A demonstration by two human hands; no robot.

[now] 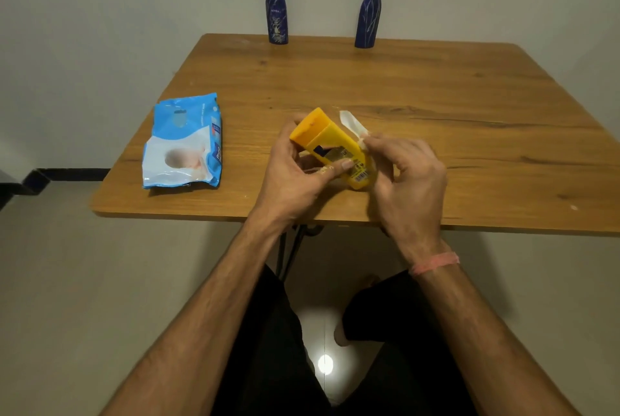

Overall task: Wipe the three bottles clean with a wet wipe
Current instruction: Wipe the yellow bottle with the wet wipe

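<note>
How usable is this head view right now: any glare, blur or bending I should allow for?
Head view: dim, warm light; the yellow bottle and both hands are sharp enough. Wide-angle bending curves the table edges and tilts the two blue bottles at the back. One glare spot on the floor below. The picture on the wipes pack is blurred out.

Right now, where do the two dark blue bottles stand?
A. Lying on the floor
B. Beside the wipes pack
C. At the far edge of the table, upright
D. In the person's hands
C: both blue bottles stand upright at the table's far edge; the hands hold the yellow bottle.
</note>
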